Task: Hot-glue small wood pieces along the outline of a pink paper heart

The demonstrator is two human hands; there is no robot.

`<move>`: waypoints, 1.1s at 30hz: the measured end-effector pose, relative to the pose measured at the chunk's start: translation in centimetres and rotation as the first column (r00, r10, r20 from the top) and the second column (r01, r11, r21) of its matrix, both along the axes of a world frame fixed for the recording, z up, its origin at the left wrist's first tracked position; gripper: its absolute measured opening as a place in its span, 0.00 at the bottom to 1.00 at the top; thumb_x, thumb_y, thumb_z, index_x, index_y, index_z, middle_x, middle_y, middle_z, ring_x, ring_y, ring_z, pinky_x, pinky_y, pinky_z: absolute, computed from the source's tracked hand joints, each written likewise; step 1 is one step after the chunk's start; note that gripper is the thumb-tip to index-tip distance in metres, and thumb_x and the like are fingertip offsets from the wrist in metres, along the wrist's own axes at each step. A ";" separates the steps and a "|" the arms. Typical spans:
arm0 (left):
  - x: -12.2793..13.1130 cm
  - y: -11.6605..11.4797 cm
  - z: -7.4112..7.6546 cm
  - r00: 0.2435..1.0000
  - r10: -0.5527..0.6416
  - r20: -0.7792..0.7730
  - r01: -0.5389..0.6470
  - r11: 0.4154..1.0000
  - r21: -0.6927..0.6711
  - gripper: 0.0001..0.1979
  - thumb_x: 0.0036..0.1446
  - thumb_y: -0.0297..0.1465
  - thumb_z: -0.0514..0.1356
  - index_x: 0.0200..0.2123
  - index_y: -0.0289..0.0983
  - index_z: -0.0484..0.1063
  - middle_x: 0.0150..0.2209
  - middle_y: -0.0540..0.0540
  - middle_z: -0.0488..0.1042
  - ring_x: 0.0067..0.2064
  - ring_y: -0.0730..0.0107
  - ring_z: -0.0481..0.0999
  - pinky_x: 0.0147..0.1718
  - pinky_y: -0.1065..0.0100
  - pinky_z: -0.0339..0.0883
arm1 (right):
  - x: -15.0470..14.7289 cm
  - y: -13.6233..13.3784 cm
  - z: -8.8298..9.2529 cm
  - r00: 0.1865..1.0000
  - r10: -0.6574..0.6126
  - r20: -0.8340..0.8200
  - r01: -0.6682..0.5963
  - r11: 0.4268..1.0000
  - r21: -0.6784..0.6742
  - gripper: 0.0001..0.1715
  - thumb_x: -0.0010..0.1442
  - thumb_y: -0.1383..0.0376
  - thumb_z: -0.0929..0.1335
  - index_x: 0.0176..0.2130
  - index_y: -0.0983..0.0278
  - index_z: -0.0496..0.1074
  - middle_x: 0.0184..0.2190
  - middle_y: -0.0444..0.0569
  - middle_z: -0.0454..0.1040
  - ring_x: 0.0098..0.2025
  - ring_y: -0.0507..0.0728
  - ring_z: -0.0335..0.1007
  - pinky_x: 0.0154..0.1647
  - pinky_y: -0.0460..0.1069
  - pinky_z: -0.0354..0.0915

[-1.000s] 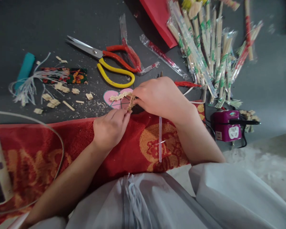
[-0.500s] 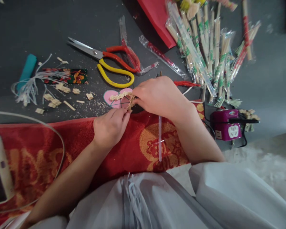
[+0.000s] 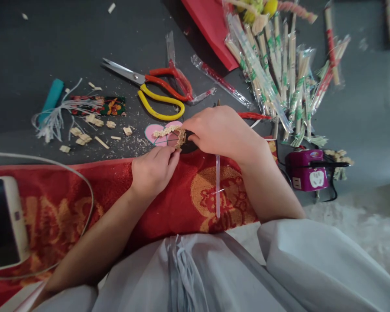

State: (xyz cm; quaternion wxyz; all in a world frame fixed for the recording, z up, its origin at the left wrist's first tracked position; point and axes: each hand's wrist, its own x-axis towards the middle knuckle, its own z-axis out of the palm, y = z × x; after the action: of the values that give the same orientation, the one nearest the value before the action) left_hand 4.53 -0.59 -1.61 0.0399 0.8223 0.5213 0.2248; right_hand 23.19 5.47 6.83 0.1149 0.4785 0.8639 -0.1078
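Note:
A pink paper heart (image 3: pixel 157 135) lies at the edge of the dark table, edged with a row of small wooden pieces (image 3: pixel 169 131). My left hand (image 3: pixel 154 170) rests on the red towel (image 3: pixel 94 195) and pinches the lower end of that wooden row. My right hand (image 3: pixel 221 132) is curled over the heart's right side, its fingertips pressed onto the same wooden pieces. A clear glue stick (image 3: pixel 217 186) lies on the towel below my right wrist.
Scissors with red and yellow handles (image 3: pixel 149 86) lie behind the heart. Cut wood bits (image 3: pixel 81 136), white strands and a teal lighter (image 3: pixel 52 97) are at left. Wrapped chopsticks (image 3: pixel 279 73) pile at right, a purple glue gun (image 3: pixel 307 170) below them. A phone (image 3: pixel 3 223) rests at far left.
Both hands stay pinched on the wooden pieces at the heart. The view has shifted slightly, so everything sits a little further right.

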 end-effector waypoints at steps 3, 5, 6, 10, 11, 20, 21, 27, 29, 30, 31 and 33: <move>0.1 0.1 0.1 1.000 -0.007 0.013 0.007 0.999 0.042 0.17 0.69 0.37 0.55 0.35 0.37 0.81 0.24 0.48 0.77 0.26 0.69 0.76 0.25 0.69 0.60 | 0.1 0.0 0.0 1.000 0.003 -0.001 -0.003 1.000 -0.007 0.18 0.64 0.72 0.61 0.44 0.65 0.78 0.40 0.55 0.81 0.41 0.59 0.73 0.35 0.51 0.54; 0.2 0.1 0.2 0.999 -0.016 0.036 0.013 0.997 0.073 0.17 0.69 0.36 0.55 0.34 0.37 0.81 0.24 0.48 0.78 0.26 0.69 0.77 0.25 0.69 0.60 | 0.1 0.1 0.1 1.000 0.001 -0.005 -0.001 1.000 -0.013 0.18 0.63 0.72 0.61 0.44 0.65 0.78 0.40 0.54 0.81 0.41 0.59 0.73 0.36 0.51 0.54; 0.2 0.1 0.2 0.999 -0.014 0.041 0.010 0.997 0.076 0.17 0.69 0.36 0.55 0.34 0.37 0.81 0.24 0.48 0.78 0.26 0.68 0.78 0.25 0.69 0.61 | 0.2 0.1 0.1 1.000 -0.001 -0.006 0.001 1.000 -0.017 0.18 0.63 0.73 0.61 0.44 0.65 0.78 0.40 0.55 0.81 0.40 0.59 0.73 0.36 0.51 0.54; 0.2 0.1 0.1 0.999 0.019 0.035 -0.019 1.000 0.008 0.16 0.68 0.37 0.56 0.33 0.38 0.81 0.25 0.47 0.79 0.29 0.68 0.79 0.25 0.69 0.60 | 0.2 0.1 0.2 1.000 0.000 -0.013 -0.001 0.999 -0.039 0.18 0.63 0.73 0.62 0.44 0.65 0.78 0.40 0.55 0.81 0.40 0.59 0.72 0.36 0.51 0.53; 0.2 0.1 0.0 0.999 0.026 0.034 -0.026 1.000 -0.010 0.16 0.67 0.37 0.56 0.33 0.38 0.81 0.25 0.47 0.79 0.29 0.68 0.79 0.26 0.69 0.61 | 0.3 0.1 0.3 1.000 0.002 -0.018 -0.003 0.999 -0.046 0.18 0.62 0.72 0.62 0.44 0.66 0.78 0.40 0.55 0.81 0.40 0.59 0.72 0.35 0.51 0.53; 0.2 0.1 0.2 0.999 0.044 -0.007 -0.045 0.996 -0.072 0.16 0.67 0.38 0.56 0.35 0.39 0.82 0.26 0.46 0.79 0.30 0.65 0.80 0.26 0.69 0.61 | 0.6 0.2 0.3 0.998 0.017 -0.068 -0.020 0.998 -0.056 0.19 0.61 0.72 0.62 0.45 0.65 0.79 0.40 0.54 0.81 0.40 0.59 0.71 0.36 0.51 0.53; 0.2 0.1 0.2 0.999 0.046 -0.012 -0.047 0.995 -0.087 0.16 0.67 0.38 0.56 0.36 0.39 0.82 0.26 0.46 0.79 0.30 0.65 0.80 0.26 0.69 0.61 | 0.6 0.2 0.3 0.998 0.015 -0.064 -0.019 0.998 -0.058 0.19 0.61 0.72 0.62 0.45 0.65 0.79 0.40 0.55 0.81 0.39 0.59 0.71 0.36 0.51 0.53; 0.1 0.1 0.3 0.999 0.031 -0.014 -0.032 0.994 -0.104 0.16 0.67 0.39 0.56 0.36 0.39 0.82 0.26 0.46 0.80 0.31 0.65 0.80 0.27 0.69 0.62 | 0.6 0.2 0.3 0.998 0.008 -0.059 -0.012 0.998 -0.062 0.18 0.61 0.71 0.62 0.44 0.65 0.79 0.41 0.56 0.81 0.39 0.59 0.72 0.37 0.51 0.54; 0.1 0.1 0.3 1.000 0.022 -0.002 -0.022 0.995 -0.095 0.16 0.67 0.38 0.55 0.36 0.39 0.82 0.27 0.46 0.80 0.32 0.65 0.81 0.27 0.69 0.62 | 0.5 0.2 0.4 0.999 0.007 -0.053 -0.011 0.998 -0.067 0.18 0.61 0.71 0.62 0.43 0.65 0.79 0.41 0.56 0.81 0.40 0.59 0.72 0.36 0.51 0.54; 0.1 0.1 0.3 1.000 0.020 0.001 -0.020 0.995 -0.094 0.16 0.67 0.38 0.56 0.36 0.38 0.82 0.27 0.45 0.80 0.31 0.65 0.81 0.27 0.69 0.62 | 0.5 0.2 0.4 0.999 0.006 -0.047 -0.009 0.998 -0.070 0.17 0.61 0.71 0.62 0.43 0.66 0.79 0.41 0.57 0.81 0.40 0.59 0.72 0.36 0.51 0.53; 0.1 0.1 0.3 1.000 0.021 0.000 -0.020 0.995 -0.094 0.16 0.67 0.38 0.56 0.36 0.38 0.82 0.26 0.45 0.79 0.31 0.64 0.80 0.27 0.68 0.61 | 0.5 0.2 0.5 0.999 0.005 -0.041 -0.008 0.997 -0.074 0.17 0.62 0.71 0.62 0.43 0.66 0.79 0.41 0.57 0.81 0.40 0.59 0.72 0.36 0.51 0.53; 0.1 0.1 0.3 1.000 0.024 -0.009 -0.024 0.995 -0.093 0.16 0.67 0.38 0.56 0.36 0.38 0.82 0.26 0.45 0.79 0.30 0.64 0.80 0.26 0.68 0.60 | 0.4 0.2 0.6 1.000 0.003 -0.029 -0.005 0.997 -0.082 0.17 0.62 0.71 0.62 0.43 0.66 0.79 0.41 0.57 0.81 0.40 0.59 0.72 0.35 0.51 0.53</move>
State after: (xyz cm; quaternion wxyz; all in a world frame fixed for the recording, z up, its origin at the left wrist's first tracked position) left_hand 4.66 -0.47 -1.33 0.0735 0.8141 0.5412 0.1974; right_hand 23.56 5.71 7.40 0.1222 0.4699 0.8613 -0.1499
